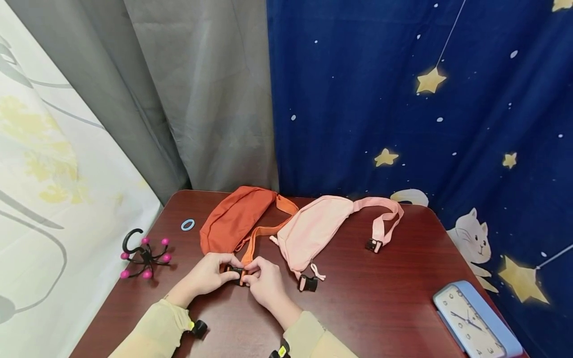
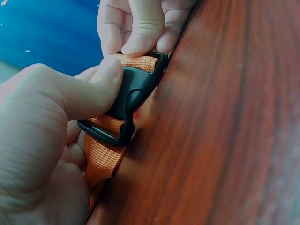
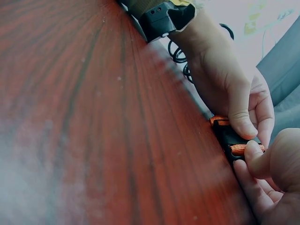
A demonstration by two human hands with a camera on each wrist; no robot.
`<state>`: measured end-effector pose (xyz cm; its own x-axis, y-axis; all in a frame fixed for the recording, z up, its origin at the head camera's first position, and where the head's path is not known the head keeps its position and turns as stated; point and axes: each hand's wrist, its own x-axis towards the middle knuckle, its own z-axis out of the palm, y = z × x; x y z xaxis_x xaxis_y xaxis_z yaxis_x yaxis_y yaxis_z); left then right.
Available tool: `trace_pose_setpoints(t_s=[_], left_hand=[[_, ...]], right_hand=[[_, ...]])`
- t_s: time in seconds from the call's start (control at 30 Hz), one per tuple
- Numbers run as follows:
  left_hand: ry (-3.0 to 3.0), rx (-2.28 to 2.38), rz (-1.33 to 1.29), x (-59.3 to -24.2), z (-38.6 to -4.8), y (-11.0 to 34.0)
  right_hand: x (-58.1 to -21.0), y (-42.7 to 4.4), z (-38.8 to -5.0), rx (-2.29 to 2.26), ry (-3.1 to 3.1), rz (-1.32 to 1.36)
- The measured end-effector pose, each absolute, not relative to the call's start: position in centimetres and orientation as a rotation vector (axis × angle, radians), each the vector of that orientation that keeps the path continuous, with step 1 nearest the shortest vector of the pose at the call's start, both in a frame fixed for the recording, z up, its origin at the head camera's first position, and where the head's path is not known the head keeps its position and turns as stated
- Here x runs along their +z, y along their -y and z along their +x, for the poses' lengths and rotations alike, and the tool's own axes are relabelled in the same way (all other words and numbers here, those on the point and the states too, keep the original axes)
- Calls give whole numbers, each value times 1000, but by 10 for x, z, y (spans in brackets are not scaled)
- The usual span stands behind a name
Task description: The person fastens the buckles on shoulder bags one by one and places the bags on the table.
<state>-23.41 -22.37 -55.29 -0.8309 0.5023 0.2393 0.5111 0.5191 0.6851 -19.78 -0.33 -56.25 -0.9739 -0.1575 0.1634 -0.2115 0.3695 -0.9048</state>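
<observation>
We have the black buckle point(image 2: 130, 93) low over the near part of the desk point(image 1: 358, 308), directly between our two grips, its long axis running from one to the other. Neither hand is nearer: our left grip point(image 1: 207, 273) closes thumb and fingers on its body, while our right grip point(image 1: 267, 284) pinches the opposite end, where the orange strap point(image 1: 249, 251) threads through. Beyond our hands lies the orange waist bag point(image 1: 237, 219), with the pink waist bag point(image 1: 317, 227) to its right; we cannot tell what either contains.
</observation>
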Motion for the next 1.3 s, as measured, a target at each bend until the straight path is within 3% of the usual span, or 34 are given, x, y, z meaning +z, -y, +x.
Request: trace_pose_setpoints(t_s=[1.3], left_hand=[[2717, -1221, -968, -550, -232, 224]], right_hand=[[-563, -4, -198, 1626, 2621, 492]])
